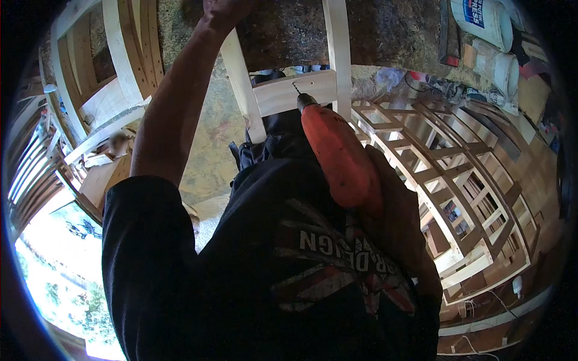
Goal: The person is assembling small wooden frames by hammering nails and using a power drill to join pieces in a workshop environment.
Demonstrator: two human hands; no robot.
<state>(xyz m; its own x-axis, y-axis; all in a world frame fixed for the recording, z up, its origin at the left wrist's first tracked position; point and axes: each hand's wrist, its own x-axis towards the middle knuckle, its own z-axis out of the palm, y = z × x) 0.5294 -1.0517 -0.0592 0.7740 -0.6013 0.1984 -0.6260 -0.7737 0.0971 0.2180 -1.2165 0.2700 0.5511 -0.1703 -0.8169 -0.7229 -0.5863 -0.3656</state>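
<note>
My right hand, in shadow close to my chest, is wrapped round the rear of an orange power drill. A thin drill bit sticks out of its chuck and points at the pale wooden crosspiece; whether the tip touches the wood I cannot tell. A small dark mark shows on the crosspiece, right of the bit. This crosspiece joins two long rails, a left rail and a right rail. My left hand is by the left rail's far part, its fingers cut off by the top edge.
Stacked slatted wooden frames stand on the right. More pale wooden frames lean at the far left. White buckets and scattered items lie at the upper right. A stained brown board lies beneath the rails.
</note>
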